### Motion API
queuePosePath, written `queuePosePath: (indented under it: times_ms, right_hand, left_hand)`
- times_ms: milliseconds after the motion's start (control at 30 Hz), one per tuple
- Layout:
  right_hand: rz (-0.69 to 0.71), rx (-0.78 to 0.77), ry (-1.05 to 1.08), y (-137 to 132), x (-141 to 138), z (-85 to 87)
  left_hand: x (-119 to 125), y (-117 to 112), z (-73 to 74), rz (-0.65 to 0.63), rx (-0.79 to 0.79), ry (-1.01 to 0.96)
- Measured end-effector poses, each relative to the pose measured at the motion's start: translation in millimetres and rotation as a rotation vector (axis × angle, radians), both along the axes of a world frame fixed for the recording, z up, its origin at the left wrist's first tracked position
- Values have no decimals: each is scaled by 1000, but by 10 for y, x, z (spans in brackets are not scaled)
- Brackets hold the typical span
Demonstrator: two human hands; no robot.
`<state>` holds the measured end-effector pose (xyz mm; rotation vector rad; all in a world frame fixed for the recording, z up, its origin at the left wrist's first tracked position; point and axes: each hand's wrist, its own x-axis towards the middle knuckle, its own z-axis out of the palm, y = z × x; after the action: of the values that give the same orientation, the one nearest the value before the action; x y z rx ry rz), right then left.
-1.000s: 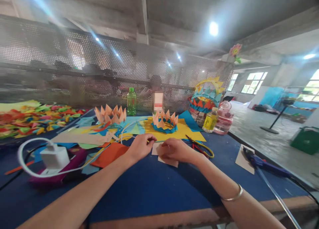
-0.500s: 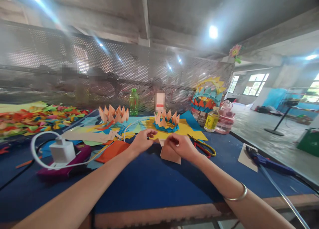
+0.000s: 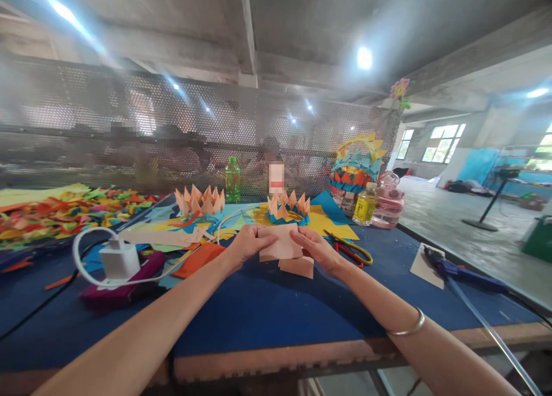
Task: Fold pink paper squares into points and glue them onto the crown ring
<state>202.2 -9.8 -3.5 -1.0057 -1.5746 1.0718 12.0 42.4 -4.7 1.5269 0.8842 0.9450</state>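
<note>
The person's left hand and right hand hold up one pale pink sheet of paper between them, just above the blue table. The left fingers pinch the sheet's left edge. The right fingers pinch its right edge, with the thumb on top. A second pink sheet lies flat on the table right under the hands.

Just behind the hands sits a paper crown with orange points and a blue band, on a yellow sheet. Another orange crown stands to the left of it. A green bottle stands between them, farther back. Scissors with yellow handles lie near the right hand. A white charger rests on a purple thing on the left. A blue glue gun lies well apart on the right. A silver bangle is on the right wrist.
</note>
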Motion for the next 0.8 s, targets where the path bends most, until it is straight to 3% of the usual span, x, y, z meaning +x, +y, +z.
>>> queuePosePath:
  times_ms: [233,600,800]
  right_hand:
    - [-94,46,-40,177,87,-134]
    - [-130,102,10,184,98,-114]
    - [-96,130,70,151,101,-85]
  left_hand:
    - [-4,-8,21,4,-60,-50]
    - [23,-8,30,54,-187,-181]
    - [19,-25,115,34,-305,-303]
